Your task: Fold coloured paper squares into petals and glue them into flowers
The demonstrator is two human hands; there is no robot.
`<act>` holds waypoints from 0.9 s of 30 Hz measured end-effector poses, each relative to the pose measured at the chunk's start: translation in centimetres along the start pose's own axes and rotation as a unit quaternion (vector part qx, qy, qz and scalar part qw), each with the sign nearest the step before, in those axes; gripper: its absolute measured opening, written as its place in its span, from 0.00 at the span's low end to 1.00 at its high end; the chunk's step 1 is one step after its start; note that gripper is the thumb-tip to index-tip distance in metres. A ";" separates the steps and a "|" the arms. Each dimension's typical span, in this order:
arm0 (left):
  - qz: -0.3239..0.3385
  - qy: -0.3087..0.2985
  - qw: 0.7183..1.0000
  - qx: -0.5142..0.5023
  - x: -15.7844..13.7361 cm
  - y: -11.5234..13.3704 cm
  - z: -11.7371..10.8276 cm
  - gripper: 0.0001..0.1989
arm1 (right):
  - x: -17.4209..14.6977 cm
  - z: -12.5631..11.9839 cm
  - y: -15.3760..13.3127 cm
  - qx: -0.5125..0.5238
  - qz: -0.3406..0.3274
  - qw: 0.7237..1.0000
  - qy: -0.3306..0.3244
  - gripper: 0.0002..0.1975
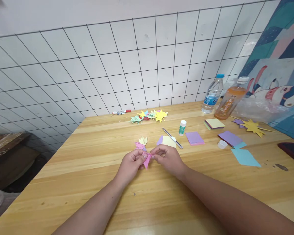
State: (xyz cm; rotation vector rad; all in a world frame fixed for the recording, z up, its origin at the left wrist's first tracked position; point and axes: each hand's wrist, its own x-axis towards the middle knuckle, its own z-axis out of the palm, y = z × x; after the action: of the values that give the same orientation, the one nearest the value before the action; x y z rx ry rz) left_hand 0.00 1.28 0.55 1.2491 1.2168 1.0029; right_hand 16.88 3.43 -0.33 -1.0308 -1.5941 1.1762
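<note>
Between my two hands is a small folded piece of pink paper (147, 162), its pointed end hanging downward. My left hand (131, 162) pinches its left side between thumb and fingers. On the other side, my right hand (168, 159) pinches the upper right edge. Just beyond my left hand lie folded paper pieces (141, 144) in pale yellow, pink and purple. A utility knife (172, 138) rests across pale yellow and purple paper squares (168, 141) behind my right hand.
A glue stick (182, 128) stands near purple and pink squares (195, 138). Paper leaves (159, 115) and markers (122, 112) lie by the wall. At right are a water bottle (212, 94), an orange drink bottle (231, 99), a white cap (222, 144) and blue paper (245, 158).
</note>
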 end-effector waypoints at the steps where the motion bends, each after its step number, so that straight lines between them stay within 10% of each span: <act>1: 0.000 -0.001 1.000 0.001 0.0 0.0 0.0 0.16 | 0.0 0.0 0.0 -0.004 -0.014 1.000 0.006 0.02; 10: -0.010 -0.015 1.000 -0.003 -0.1 0.2 0.0 0.17 | -0.6 -0.4 -0.7 -0.186 -0.182 0.965 -0.020 0.08; 27: -0.020 -0.059 0.997 -0.038 -0.3 0.6 -0.2 0.17 | -0.6 -0.6 -0.7 -0.175 -0.179 0.966 -0.065 0.09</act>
State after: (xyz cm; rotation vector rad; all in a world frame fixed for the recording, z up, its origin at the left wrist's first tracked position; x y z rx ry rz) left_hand -0.15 1.08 1.21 1.2029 1.0987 0.9249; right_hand 17.56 2.88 0.40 -0.8430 -2.0429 0.7440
